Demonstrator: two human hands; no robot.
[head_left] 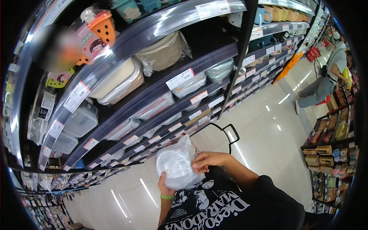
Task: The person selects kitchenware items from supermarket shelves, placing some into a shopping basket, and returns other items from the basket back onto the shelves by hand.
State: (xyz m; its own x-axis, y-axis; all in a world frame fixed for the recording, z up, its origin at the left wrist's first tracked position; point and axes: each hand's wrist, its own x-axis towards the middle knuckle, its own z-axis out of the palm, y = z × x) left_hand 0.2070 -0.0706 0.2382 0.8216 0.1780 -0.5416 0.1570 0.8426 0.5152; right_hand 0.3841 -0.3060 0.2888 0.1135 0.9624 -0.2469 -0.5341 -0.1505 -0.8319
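Observation:
A round white item in bubble wrap [174, 165] is held close in front of my black printed shirt. My left hand [166, 183], with a green band at its wrist, grips the lower left edge of the bundle, thumb on top. At the right side of the bundle, my right hand [205, 161] has its fingers bent and pinched together against the wrap. Whether the wrapped item is a bowl or a plate cannot be made out.
Store shelves [153, 92] with wrapped dishes and price tags run along the left and top. A black metal handle [231, 134] stands beyond my hands over the tiled floor [264, 153]. Another person [327, 76] stands at the upper right near a goods rack [326, 153].

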